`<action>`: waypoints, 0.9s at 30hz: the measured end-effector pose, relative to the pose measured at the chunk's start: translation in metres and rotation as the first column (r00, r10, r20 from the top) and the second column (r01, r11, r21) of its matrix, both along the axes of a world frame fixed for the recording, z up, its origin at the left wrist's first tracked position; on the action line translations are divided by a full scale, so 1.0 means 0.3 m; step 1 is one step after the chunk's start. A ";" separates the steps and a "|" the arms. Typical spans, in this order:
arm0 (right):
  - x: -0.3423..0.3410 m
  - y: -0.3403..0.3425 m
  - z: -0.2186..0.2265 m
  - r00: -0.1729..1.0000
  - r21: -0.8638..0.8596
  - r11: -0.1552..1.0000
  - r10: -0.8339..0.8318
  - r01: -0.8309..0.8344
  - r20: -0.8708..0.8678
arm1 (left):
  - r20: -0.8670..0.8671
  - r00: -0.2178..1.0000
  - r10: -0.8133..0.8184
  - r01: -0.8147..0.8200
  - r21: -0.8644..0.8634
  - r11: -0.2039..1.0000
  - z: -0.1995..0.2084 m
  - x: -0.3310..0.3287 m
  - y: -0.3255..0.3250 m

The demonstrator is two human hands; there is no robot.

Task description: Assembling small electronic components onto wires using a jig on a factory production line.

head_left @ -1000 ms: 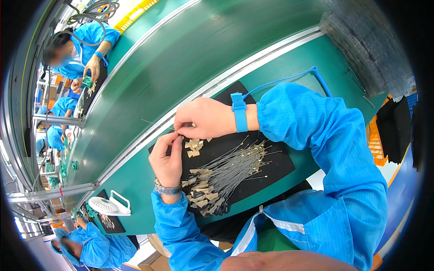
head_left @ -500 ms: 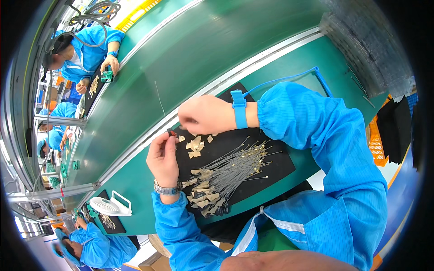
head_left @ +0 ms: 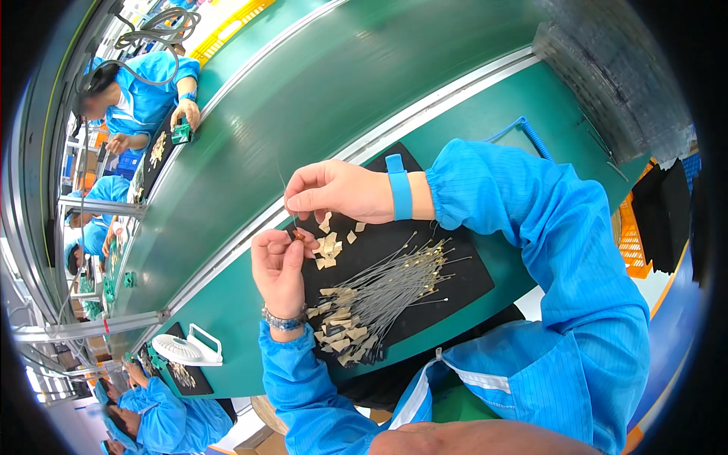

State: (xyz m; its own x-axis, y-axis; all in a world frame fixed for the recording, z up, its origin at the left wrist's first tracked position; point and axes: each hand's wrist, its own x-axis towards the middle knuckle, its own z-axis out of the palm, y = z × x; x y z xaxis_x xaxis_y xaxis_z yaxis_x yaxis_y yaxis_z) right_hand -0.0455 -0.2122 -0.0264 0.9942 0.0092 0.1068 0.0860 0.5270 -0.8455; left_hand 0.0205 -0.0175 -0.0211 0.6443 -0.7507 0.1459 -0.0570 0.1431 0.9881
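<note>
My left hand, with a metal watch at its wrist, is closed on a small dark and reddish-brown piece between thumb and fingertips. Just beyond it, my right hand pinches a thin cable that rises from that piece. A blue wrist strap circles my right wrist. Below both hands, many grey cables with beige tape tabs and dark ends lie fanned on a black mat. Loose beige tape pieces are scattered beside my left fingers.
A green belt with a pale metal rail runs beyond the bench. At the left stands a white lamp-like device. A grey metal box and a coiled blue cord are at the right. Several co-workers in blue sit along the left.
My right hand has turned from a blurred curl to a visible pinch on the cable. My left hand has shifted slightly right. The cable's free end has moved closer to my right fingers.
</note>
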 end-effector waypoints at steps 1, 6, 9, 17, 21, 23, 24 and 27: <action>-0.001 0.003 -0.002 0.999 0.005 0.999 -0.039 0.039 -0.011 | 0.014 1.000 -0.005 0.005 -0.008 1.000 -0.002 0.002 -0.002; 0.020 0.006 -0.004 0.985 0.012 0.986 -0.165 0.166 -0.044 | 0.137 0.990 -0.042 0.041 0.013 0.999 0.002 0.025 0.015; 0.034 -0.003 0.004 0.971 -0.134 0.966 -0.230 0.220 -0.059 | 0.458 0.863 0.213 -0.224 -0.031 0.974 0.104 0.014 0.044; 0.021 0.002 -0.002 0.962 -0.456 0.860 -0.271 0.228 -0.029 | 0.588 0.781 0.213 0.343 -0.688 0.640 0.631 -0.350 0.237; 0.026 -0.014 -0.029 0.973 -0.388 0.900 -0.228 0.199 -0.030 | 0.723 0.670 0.168 0.387 -0.533 0.753 0.766 -0.444 0.300; 0.028 0.000 -0.027 0.976 -0.396 0.897 -0.219 0.195 -0.016 | 0.775 0.623 0.103 0.406 -0.434 0.804 0.839 -0.459 0.327; 0.028 0.000 -0.026 0.977 -0.405 0.894 -0.212 0.191 -0.006 | 0.810 0.586 0.010 0.440 -0.329 0.835 0.861 -0.470 0.342; 0.011 0.004 -0.018 0.975 -0.428 0.882 -0.220 0.199 0.001 | 0.769 0.640 0.011 0.431 -0.370 0.823 0.867 -0.523 0.372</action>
